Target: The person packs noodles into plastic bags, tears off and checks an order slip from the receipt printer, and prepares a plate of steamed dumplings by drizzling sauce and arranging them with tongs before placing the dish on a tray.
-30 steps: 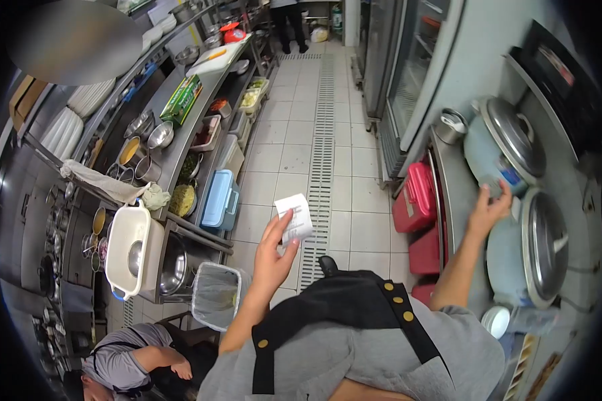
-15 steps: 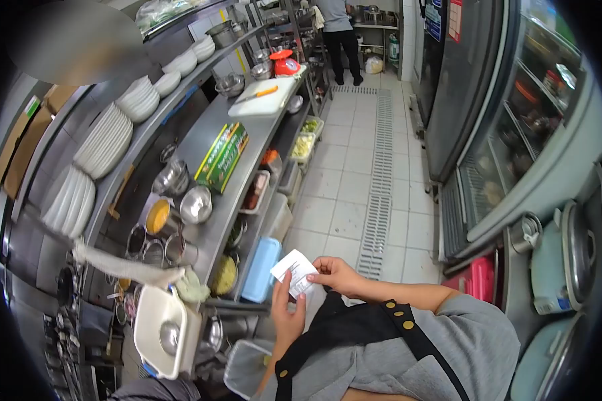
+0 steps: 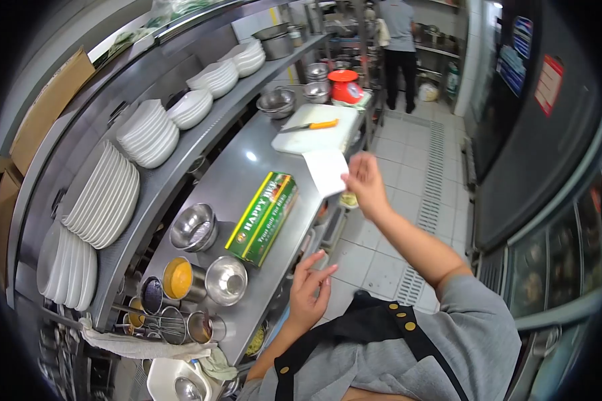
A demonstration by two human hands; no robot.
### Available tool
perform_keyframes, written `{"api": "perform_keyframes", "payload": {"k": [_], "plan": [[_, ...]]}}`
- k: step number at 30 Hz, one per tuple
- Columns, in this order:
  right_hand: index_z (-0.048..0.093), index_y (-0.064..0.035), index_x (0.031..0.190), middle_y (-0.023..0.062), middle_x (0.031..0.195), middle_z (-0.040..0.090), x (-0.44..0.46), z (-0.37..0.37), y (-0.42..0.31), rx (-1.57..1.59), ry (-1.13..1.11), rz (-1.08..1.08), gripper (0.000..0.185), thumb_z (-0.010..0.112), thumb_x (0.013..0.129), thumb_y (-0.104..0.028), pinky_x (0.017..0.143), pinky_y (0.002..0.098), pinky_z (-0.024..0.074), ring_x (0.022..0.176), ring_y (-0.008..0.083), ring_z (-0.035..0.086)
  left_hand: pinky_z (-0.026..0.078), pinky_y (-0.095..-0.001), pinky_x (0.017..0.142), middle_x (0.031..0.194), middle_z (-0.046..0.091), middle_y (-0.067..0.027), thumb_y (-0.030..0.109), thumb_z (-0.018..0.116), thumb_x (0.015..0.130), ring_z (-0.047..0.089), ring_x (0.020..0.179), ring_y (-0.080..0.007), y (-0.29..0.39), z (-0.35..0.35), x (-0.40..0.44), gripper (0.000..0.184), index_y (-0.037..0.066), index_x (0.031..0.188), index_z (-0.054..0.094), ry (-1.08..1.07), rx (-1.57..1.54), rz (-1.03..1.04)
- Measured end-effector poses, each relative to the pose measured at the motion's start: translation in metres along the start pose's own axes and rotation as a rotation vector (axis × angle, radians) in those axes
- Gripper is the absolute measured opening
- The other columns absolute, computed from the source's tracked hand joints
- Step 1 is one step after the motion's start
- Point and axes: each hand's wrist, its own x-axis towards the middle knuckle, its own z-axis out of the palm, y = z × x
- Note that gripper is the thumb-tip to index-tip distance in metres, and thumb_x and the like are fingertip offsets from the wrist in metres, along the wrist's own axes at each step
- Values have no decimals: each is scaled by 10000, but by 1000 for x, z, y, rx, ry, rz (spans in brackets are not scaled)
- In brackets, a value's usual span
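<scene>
My right hand (image 3: 368,186) pinches a white paper slip (image 3: 325,172) by its edge, between thumb and fingers. The slip is held up over the counter's edge, just in front of a white cutting board (image 3: 341,138). On that board lies a knife with an orange handle (image 3: 323,124). My left hand (image 3: 309,295) is lower, beside the counter edge, with its fingers apart and nothing in it. Nearest to it on the steel counter (image 3: 231,167) is a green and yellow "Happy Bee" box (image 3: 261,219).
Steel bowls (image 3: 226,281) and a container of orange-yellow contents (image 3: 178,277) stand at the near counter end. White plates (image 3: 100,194) fill the shelf above. A red scale (image 3: 345,87) sits farther back. Another person (image 3: 399,50) stands at the aisle's far end.
My right hand has moved forward and up with the paper slip, over toward the cutting board. My left hand has let go of the slip. The view has shifted toward the counter.
</scene>
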Motion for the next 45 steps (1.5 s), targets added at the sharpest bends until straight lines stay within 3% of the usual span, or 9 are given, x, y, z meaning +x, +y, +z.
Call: {"api": "perform_keyframes", "payload": {"k": [8, 12, 18, 19, 21, 27, 35, 40, 45], "plan": [[690, -35, 1073, 61, 1099, 598, 303, 199, -29, -51, -266, -924, 152, 602, 956, 4, 680, 238, 574, 828, 102, 594, 494, -354, 938, 1312, 593, -142, 1, 634, 900, 633, 1072, -261, -68, -49, 34, 238, 54, 1111, 731, 234, 385, -303], [682, 5, 1183, 85, 1087, 684, 384, 274, -17, 183, -590, -147, 256, 620, 935, -3, 705, 249, 608, 812, 130, 658, 443, -384, 1035, 1297, 598, -150, 16, 628, 910, 571, 1232, -318, -74, -51, 42, 209, 50, 1089, 730, 577, 404, -526], [654, -57, 1290, 57, 1240, 670, 430, 296, -27, 77, -624, -337, 326, 638, 982, -161, 863, 289, 559, 1005, 129, 650, 452, -381, 1031, 1266, 633, -136, 14, 630, 905, 607, 1189, -315, -76, -39, 64, 264, 71, 1147, 721, 836, 546, -568], [667, -96, 1289, 37, 1096, 708, 452, 301, -14, -63, -583, -500, 343, 645, 954, -163, 673, 229, 491, 865, 97, 680, 457, -385, 1018, 1273, 630, -130, 20, 634, 902, 607, 1184, -319, -73, -37, 65, 267, 75, 1150, 718, 839, 611, -558], [673, -75, 1278, 67, 1155, 689, 455, 316, -3, -187, -360, -1043, 363, 697, 926, -163, 782, 277, 515, 982, 154, 624, 462, -388, 1005, 1279, 627, -124, 26, 638, 899, 607, 1180, -322, -67, -33, 61, 270, 80, 1153, 714, 967, 718, -612], [512, -7, 1127, 201, 1294, 503, 289, 328, 68, 318, -74, -1185, 297, 690, 890, 15, 1050, 435, 435, 1201, 292, 537, 490, -388, 961, 1273, 622, -112, 30, 654, 913, 613, 1159, -302, -40, 9, 21, 243, 92, 1141, 712, 1250, 851, -802], [588, -80, 974, 169, 1226, 528, -39, 287, 53, 729, -1289, -286, 200, 657, 789, -46, 1046, 472, 392, 1230, 349, 442, 478, -375, 873, 946, 714, -68, -9, 746, 806, 659, 961, -261, -4, 62, -17, 152, 61, 932, 699, 1663, 1060, -948], [597, -200, 1078, 58, 1279, 542, -91, 309, -30, 1462, -1086, -63, 187, 608, 891, -210, 1108, 484, 361, 1288, 294, 443, 453, -381, 915, 993, 623, -117, 3, 691, 827, 580, 984, -261, 140, 67, -35, 131, 22, 944, 634, 1930, 1347, -499], [628, -295, 1145, -66, 1261, 601, -129, 319, -144, 1746, -716, 12, 205, 484, 1006, -338, 1077, 479, 359, 1275, 197, 482, 452, -464, 954, 1029, 626, -151, 241, 584, 971, 590, 1015, -290, 295, 101, -32, 176, 96, 1063, 620, 1214, 2292, -74]]}}
